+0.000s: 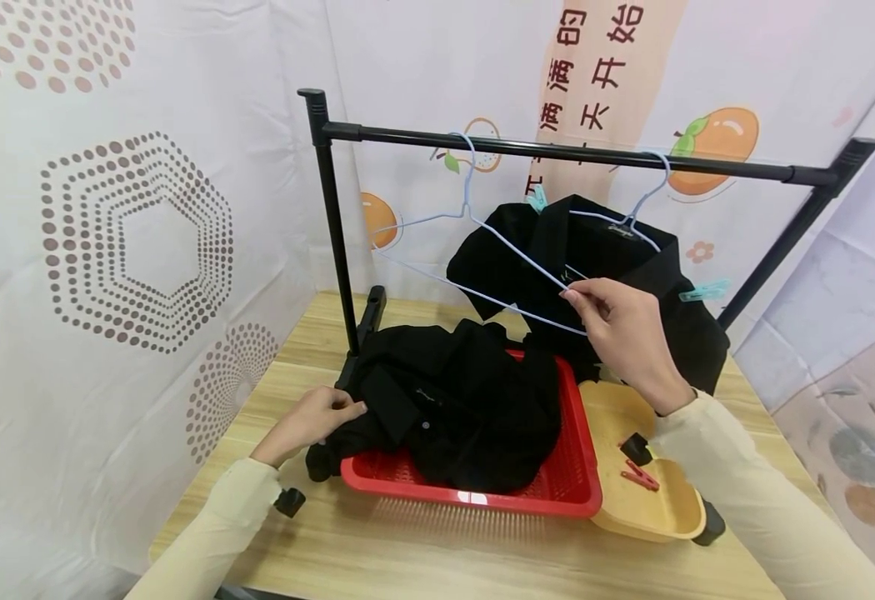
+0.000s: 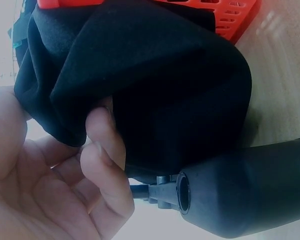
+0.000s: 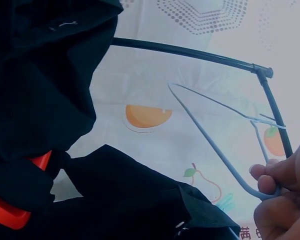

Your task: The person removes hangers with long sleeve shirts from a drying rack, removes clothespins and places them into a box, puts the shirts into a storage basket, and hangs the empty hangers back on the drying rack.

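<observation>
A black collared shirt [image 1: 475, 400] lies bunched in a red basket [image 1: 580, 487], spilling over its left side. At that side my left hand [image 1: 308, 425] pinches the dark cloth between thumb and fingers, with a fold of fabric [image 2: 140, 90] draping past them in the left wrist view. My right hand [image 1: 625, 329] pinches the right-hand corner of a bare light-blue wire hanger [image 1: 467, 200]. The hanger's hook is over the rack's bar, and its frame tilts down toward that hand. In the right wrist view, thumb and fingers close round the bend of the hanger wire [image 3: 209, 141].
The black rack bar [image 1: 557, 152] spans the table. A second black shirt [image 1: 497, 258] hangs behind my right hand, with teal clothespins [image 1: 703, 290] at its shoulders. A yellow tray [image 1: 677, 508] holding a red clothespin [image 1: 640, 477] sits right of the basket. Rack feet stand at the sides.
</observation>
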Demonstrator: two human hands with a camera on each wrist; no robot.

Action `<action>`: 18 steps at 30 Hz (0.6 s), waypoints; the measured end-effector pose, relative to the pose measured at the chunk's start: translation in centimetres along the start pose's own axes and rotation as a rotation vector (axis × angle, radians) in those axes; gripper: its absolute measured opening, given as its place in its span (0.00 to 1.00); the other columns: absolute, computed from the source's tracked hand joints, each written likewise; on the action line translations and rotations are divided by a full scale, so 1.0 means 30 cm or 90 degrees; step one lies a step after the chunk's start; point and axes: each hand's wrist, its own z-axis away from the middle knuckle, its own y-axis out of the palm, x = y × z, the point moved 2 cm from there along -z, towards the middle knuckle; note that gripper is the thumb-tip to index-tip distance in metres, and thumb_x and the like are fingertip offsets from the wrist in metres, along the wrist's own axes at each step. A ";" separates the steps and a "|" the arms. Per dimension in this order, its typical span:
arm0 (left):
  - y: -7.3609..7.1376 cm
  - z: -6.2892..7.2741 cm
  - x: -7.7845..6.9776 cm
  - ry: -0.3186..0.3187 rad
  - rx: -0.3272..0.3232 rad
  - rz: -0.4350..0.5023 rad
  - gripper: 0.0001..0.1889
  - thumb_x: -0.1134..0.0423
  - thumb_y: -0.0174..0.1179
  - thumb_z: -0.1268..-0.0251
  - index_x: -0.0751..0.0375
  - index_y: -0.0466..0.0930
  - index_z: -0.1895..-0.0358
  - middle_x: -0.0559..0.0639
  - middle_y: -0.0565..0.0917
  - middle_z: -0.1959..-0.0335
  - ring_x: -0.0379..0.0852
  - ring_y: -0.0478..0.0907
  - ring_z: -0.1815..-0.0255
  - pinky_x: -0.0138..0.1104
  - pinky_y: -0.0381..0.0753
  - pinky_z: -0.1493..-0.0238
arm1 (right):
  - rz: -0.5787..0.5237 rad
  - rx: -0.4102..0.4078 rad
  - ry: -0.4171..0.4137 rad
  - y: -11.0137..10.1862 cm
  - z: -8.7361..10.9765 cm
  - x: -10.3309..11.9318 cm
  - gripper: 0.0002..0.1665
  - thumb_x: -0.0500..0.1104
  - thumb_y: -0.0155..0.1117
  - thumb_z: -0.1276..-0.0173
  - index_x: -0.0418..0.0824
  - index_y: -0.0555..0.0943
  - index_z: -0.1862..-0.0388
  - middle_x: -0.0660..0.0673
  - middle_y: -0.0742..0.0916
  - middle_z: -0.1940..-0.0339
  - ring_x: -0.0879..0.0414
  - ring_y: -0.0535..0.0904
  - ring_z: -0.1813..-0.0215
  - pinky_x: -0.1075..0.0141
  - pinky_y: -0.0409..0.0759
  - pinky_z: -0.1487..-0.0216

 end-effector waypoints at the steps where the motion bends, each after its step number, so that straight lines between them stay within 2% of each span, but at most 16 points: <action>1: 0.000 -0.001 0.002 -0.002 0.000 0.000 0.19 0.51 0.61 0.24 0.58 0.78 0.73 0.44 0.63 0.83 0.42 0.65 0.86 0.36 0.71 0.80 | 0.001 0.002 0.001 0.003 0.003 -0.001 0.07 0.38 0.67 0.26 0.36 0.88 0.54 0.44 0.88 0.66 0.55 0.71 0.74 0.72 0.66 0.71; 6: 0.001 -0.005 0.005 -0.005 -0.003 -0.005 0.18 0.51 0.61 0.24 0.58 0.79 0.72 0.44 0.63 0.83 0.41 0.65 0.85 0.35 0.71 0.80 | -0.010 0.009 0.014 0.011 0.014 -0.008 0.08 0.39 0.68 0.26 0.37 0.88 0.54 0.46 0.86 0.70 0.55 0.70 0.74 0.70 0.65 0.72; 11: 0.003 -0.001 0.003 -0.005 -0.002 -0.002 0.18 0.51 0.61 0.24 0.58 0.78 0.73 0.44 0.62 0.82 0.42 0.65 0.84 0.36 0.71 0.80 | -0.049 0.045 0.025 0.019 0.029 -0.016 0.07 0.40 0.68 0.25 0.40 0.88 0.53 0.50 0.82 0.74 0.56 0.70 0.75 0.69 0.66 0.73; 18: 0.003 0.000 0.002 0.000 0.001 -0.001 0.18 0.51 0.60 0.23 0.58 0.78 0.72 0.45 0.63 0.81 0.43 0.66 0.82 0.36 0.72 0.80 | -0.092 0.080 0.011 0.034 0.043 -0.018 0.07 0.41 0.67 0.24 0.44 0.88 0.52 0.52 0.78 0.76 0.58 0.69 0.75 0.68 0.67 0.73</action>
